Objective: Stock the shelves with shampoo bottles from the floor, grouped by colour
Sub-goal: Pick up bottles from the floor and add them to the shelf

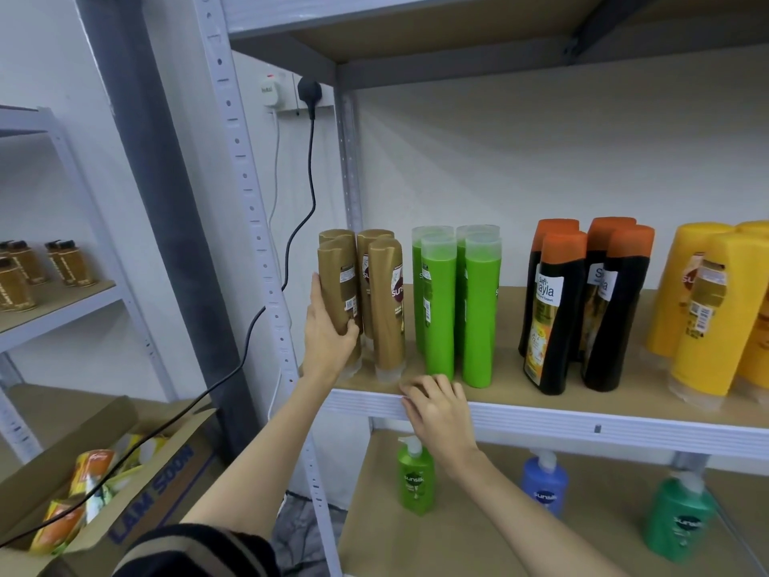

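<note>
Several bronze shampoo bottles (385, 301) stand cap-down at the left end of the middle shelf (541, 414). My left hand (326, 335) grips the front-left bronze bottle (338, 285) from its left side. To their right stand groups of green bottles (457, 301), black bottles with orange caps (582, 306) and yellow bottles (707, 310). My right hand (437, 410) rests on the shelf's front edge below the green bottles, fingers curled and holding nothing.
The lower shelf holds a green pump bottle (416, 481), a blue one (545, 485) and a darker green one (676, 522). A cardboard box (125, 493) of packets sits at lower left. A black cable (291, 251) hangs from the wall socket past the shelf post.
</note>
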`<state>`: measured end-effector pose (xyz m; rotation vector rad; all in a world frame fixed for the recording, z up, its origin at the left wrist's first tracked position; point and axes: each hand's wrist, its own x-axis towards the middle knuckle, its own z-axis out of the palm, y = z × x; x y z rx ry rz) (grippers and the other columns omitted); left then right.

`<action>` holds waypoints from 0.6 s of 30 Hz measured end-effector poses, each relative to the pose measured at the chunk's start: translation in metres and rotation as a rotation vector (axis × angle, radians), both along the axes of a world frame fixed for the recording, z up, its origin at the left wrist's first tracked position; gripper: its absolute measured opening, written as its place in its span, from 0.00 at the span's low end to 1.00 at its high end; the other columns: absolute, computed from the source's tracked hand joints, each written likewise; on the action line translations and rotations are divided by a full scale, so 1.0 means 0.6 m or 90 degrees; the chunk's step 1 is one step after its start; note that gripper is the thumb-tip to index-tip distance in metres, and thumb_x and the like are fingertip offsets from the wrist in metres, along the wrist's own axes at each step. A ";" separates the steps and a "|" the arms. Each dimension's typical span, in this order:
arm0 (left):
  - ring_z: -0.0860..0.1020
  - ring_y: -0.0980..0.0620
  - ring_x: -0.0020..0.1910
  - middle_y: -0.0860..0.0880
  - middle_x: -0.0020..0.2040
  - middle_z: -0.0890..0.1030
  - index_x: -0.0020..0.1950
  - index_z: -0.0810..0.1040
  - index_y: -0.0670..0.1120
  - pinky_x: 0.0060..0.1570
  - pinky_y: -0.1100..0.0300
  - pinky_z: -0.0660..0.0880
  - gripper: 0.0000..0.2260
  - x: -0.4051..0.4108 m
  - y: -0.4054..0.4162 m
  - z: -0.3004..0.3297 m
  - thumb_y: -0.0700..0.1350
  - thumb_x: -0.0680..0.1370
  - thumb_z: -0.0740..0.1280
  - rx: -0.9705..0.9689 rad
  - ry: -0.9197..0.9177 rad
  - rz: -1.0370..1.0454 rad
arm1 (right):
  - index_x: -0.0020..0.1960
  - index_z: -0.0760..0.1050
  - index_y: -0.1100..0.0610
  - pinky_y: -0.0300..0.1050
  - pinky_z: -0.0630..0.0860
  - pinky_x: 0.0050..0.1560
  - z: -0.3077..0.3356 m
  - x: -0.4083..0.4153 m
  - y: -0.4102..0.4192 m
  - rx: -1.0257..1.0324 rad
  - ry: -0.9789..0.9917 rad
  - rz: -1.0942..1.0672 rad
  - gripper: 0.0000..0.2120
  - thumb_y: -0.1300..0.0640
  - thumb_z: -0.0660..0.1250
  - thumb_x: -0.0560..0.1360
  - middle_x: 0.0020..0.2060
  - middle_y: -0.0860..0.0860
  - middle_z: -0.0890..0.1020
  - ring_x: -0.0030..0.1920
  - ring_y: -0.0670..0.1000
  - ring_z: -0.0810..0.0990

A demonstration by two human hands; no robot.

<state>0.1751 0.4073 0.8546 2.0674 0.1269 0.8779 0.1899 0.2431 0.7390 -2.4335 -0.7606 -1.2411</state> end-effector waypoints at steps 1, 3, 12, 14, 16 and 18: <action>0.71 0.46 0.61 0.43 0.65 0.70 0.75 0.45 0.54 0.63 0.44 0.70 0.39 0.000 -0.003 -0.001 0.41 0.73 0.68 -0.006 0.000 0.003 | 0.44 0.80 0.51 0.44 0.61 0.39 0.001 -0.001 -0.001 -0.003 0.002 0.000 0.12 0.51 0.59 0.71 0.40 0.47 0.80 0.39 0.52 0.75; 0.71 0.46 0.61 0.43 0.64 0.70 0.75 0.46 0.55 0.63 0.46 0.70 0.39 -0.001 -0.007 -0.002 0.41 0.74 0.68 -0.003 0.003 0.002 | 0.45 0.81 0.51 0.43 0.61 0.39 0.003 -0.004 -0.003 -0.011 0.013 0.001 0.12 0.51 0.59 0.71 0.40 0.47 0.80 0.40 0.51 0.74; 0.68 0.45 0.65 0.41 0.69 0.63 0.76 0.44 0.49 0.65 0.51 0.65 0.40 -0.006 -0.011 -0.001 0.40 0.74 0.68 0.025 0.037 -0.013 | 0.52 0.80 0.53 0.42 0.75 0.41 0.028 -0.017 -0.025 -0.074 0.130 0.082 0.20 0.55 0.77 0.60 0.43 0.50 0.81 0.42 0.54 0.80; 0.66 0.45 0.67 0.40 0.70 0.61 0.76 0.44 0.47 0.66 0.53 0.63 0.40 -0.018 -0.023 -0.003 0.40 0.74 0.69 0.004 0.044 -0.001 | 0.55 0.79 0.58 0.47 0.78 0.41 0.038 -0.026 -0.043 -0.038 0.158 0.133 0.21 0.60 0.74 0.62 0.45 0.55 0.81 0.45 0.58 0.80; 0.63 0.46 0.69 0.41 0.70 0.60 0.75 0.46 0.45 0.68 0.53 0.61 0.38 -0.038 -0.039 -0.012 0.40 0.74 0.68 -0.017 0.016 0.018 | 0.56 0.78 0.60 0.50 0.79 0.43 0.047 -0.043 -0.069 -0.011 0.161 0.154 0.19 0.62 0.69 0.65 0.46 0.57 0.80 0.46 0.60 0.80; 0.63 0.46 0.69 0.40 0.68 0.64 0.74 0.52 0.42 0.68 0.56 0.61 0.34 -0.066 -0.063 -0.031 0.39 0.74 0.67 -0.024 -0.047 0.046 | 0.57 0.78 0.59 0.48 0.78 0.46 0.051 -0.061 -0.105 0.011 0.160 0.155 0.17 0.60 0.65 0.69 0.47 0.56 0.80 0.48 0.58 0.79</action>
